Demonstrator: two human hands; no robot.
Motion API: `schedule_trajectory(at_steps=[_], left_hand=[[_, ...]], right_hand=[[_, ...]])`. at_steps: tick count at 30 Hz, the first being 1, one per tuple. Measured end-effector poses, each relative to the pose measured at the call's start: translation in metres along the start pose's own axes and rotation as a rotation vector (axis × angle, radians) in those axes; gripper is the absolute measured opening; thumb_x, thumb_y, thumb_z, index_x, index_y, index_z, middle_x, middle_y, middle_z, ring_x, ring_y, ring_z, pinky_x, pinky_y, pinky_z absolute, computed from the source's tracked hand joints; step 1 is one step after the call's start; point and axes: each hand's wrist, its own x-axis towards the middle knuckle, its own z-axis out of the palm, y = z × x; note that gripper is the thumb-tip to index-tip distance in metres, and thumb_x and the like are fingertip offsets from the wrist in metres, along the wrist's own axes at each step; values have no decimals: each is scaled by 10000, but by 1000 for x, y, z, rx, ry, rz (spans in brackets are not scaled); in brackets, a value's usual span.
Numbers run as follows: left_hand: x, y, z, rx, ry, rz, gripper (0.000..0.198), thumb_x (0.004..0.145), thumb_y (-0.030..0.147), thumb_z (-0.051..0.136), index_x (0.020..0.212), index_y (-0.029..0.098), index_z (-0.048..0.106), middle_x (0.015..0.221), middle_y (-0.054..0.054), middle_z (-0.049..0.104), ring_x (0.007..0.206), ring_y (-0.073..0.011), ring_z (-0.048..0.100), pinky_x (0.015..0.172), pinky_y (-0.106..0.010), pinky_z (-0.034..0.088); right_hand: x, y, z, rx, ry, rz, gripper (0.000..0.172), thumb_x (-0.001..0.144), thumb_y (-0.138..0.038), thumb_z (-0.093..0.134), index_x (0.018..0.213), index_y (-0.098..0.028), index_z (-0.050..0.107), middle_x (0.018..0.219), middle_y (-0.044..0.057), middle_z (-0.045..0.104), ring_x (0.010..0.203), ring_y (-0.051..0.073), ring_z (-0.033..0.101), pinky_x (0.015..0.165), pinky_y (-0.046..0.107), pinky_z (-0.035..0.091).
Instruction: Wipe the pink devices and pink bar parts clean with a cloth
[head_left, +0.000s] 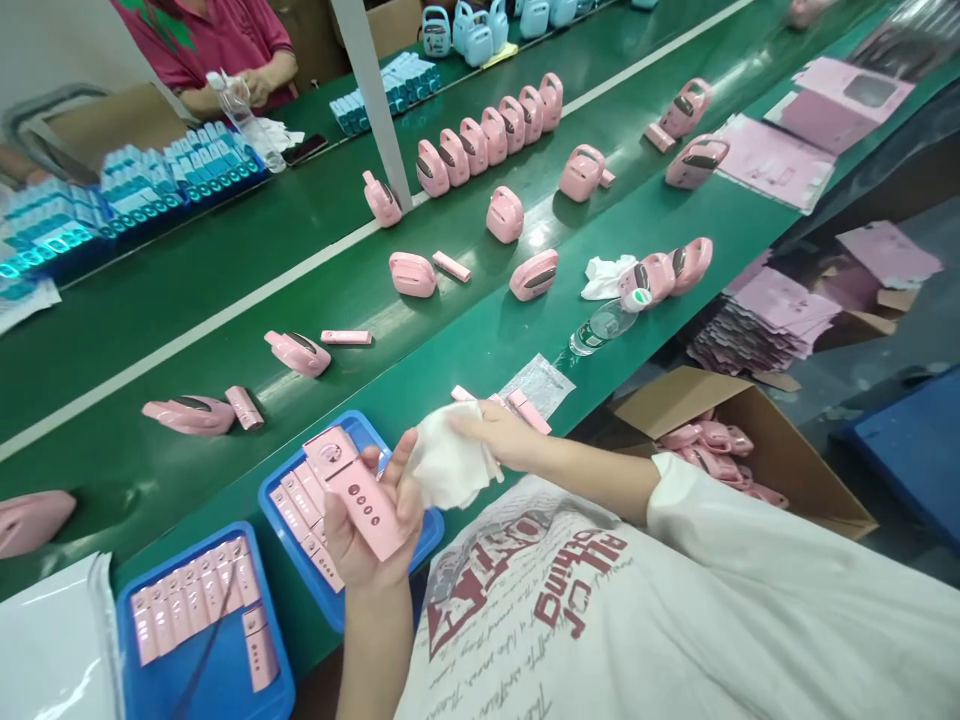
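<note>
A flat pink rectangular piece (366, 500) with a row of small round dark marks lies in my left hand (375, 545), gripped between thumb and fingers. Pinched in my right hand (499, 432) is a white cloth (448, 455), which hangs beside the left fingers. Under and behind the left hand stands a blue tray (271, 492) holding several similar pink pieces. A second blue tray (191, 690) to the left has a row of them and one set apart. Small pink pieces (529, 410) rest on a clear plastic bag near my right hand.
Pink handled cases (411, 274) stand spread along the green conveyor (225, 300), some beside small pink bars. A water bottle (604, 325) lies at the bench edge. A cardboard box (810, 490) of pink cases sits at right. Across the line, a person (217, 50) works near blue pieces.
</note>
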Motion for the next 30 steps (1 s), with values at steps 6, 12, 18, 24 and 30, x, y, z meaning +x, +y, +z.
schedule_trajectory(at_steps=[6, 12, 18, 24, 30], left_hand=[[14, -25, 30, 84, 131, -8, 400, 672, 536, 628, 965, 268, 685, 1253, -130, 583, 1183, -305, 519, 866, -437, 504], [23, -47, 40, 56, 237, 47, 424, 756, 558, 535, 1106, 338, 632, 1113, -32, 666, 1164, -267, 520, 891, -451, 475], [29, -56, 46, 47, 298, 35, 469, 799, 579, 463, 1164, 318, 602, 914, -20, 693, 893, -203, 616, 795, -406, 515], [30, -68, 56, 65, 317, -23, 499, 717, 635, 498, 996, 270, 694, 959, -73, 675, 993, -256, 593, 878, -471, 473], [26, -66, 65, 78, 151, -78, 464, 684, 662, 515, 973, 352, 702, 1215, -101, 595, 1268, -350, 417, 994, -594, 319]], right_hand=[[-6, -22, -30, -89, 276, -427, 459, 856, -514, 474, 1125, -161, 595, 1075, 89, 674, 983, 202, 634, 858, 344, 506], [-12, -27, -33, -1104, -244, -978, 484, 952, -425, 310, 1267, -130, 528, 1395, 145, 458, 1363, 191, 319, 1121, 392, 240], [6, -23, -43, -1292, -291, -940, 300, 873, -338, 533, 1093, -178, 657, 1204, 103, 632, 1113, 194, 553, 948, 328, 405], [-3, -29, -49, -1071, -221, -747, 154, 833, -205, 534, 823, -168, 682, 840, 42, 708, 778, 154, 593, 732, 262, 436], [11, -48, -81, -439, 247, -497, 390, 807, -524, 520, 733, -148, 593, 682, -1, 589, 661, 113, 535, 628, 222, 416]])
